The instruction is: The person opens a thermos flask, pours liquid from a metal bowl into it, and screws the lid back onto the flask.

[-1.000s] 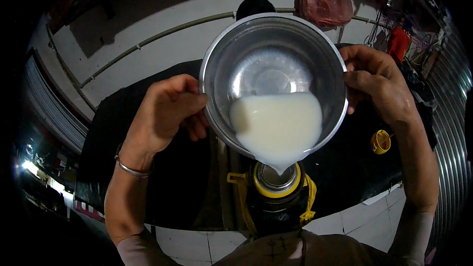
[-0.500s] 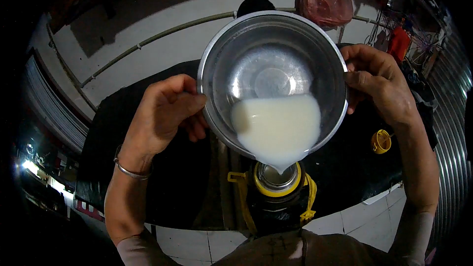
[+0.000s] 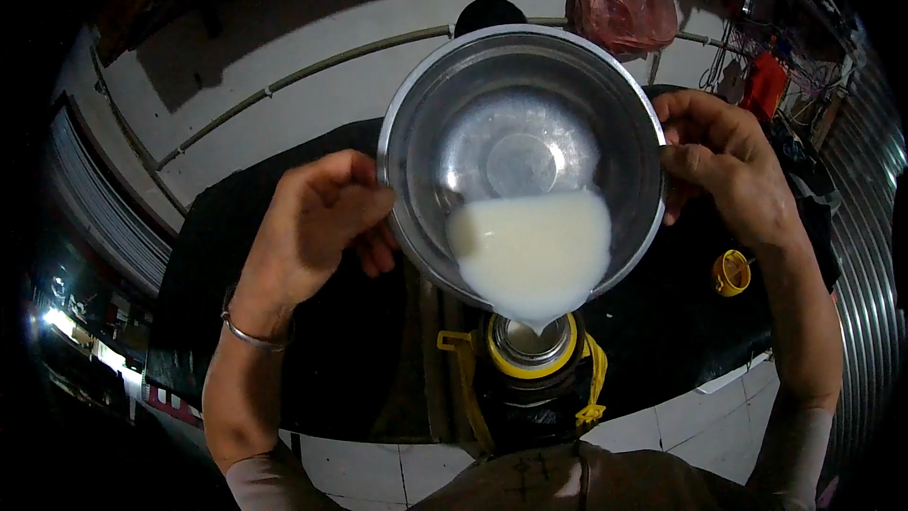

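Between my hands a steel bowl (image 3: 515,123) is tilted toward me. White milky liquid (image 3: 534,246) lies against its near wall and runs over the rim in a narrow stream. Directly below stands a black thermos flask (image 3: 534,360) with a yellow ring and a steel mouth, upright, with a yellow strap (image 3: 596,378) at its side. My left hand (image 3: 317,218) is closed on the bowl's left rim, thumb inside. Opposite it, my right hand (image 3: 724,166) pinches the right rim. The stream meets the flask's opening; the flask's inside is mostly hidden.
A yellow cap (image 3: 731,273) lies on the black-covered table (image 3: 681,322) to the right. Behind, a pipe runs along the white wall, where a pink plastic bag (image 3: 624,9) hangs. Corrugated metal (image 3: 875,322) is at the far right.
The pool of liquid in the bowl has become slightly smaller. The bowl and both hands have shifted very little; liquid still flows over the rim.
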Tool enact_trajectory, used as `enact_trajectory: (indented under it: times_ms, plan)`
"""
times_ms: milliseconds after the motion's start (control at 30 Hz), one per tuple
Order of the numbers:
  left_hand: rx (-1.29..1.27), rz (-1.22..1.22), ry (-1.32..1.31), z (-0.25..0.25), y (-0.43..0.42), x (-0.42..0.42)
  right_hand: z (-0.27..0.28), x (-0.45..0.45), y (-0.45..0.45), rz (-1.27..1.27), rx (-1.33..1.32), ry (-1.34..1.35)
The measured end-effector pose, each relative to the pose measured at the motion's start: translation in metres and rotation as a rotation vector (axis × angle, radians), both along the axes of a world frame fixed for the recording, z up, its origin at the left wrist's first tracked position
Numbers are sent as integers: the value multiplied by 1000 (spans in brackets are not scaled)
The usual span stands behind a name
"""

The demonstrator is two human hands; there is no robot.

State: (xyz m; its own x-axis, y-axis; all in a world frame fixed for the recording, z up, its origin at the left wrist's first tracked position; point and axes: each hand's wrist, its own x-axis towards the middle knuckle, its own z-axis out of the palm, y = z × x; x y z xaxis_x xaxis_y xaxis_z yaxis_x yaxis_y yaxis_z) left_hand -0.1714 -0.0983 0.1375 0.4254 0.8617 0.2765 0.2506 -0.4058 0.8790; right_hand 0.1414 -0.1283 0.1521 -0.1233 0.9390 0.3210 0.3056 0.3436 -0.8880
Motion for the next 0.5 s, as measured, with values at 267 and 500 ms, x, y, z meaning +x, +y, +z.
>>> enact_trajectory:
  times_ms: [267,500]
  plan:
    - [-20,80,32,-2,-7,2,-2,1,-2,-11,-2,-5]
    - [-55,93,61,-1,-8,1,-5,3,-2,41,28,16]
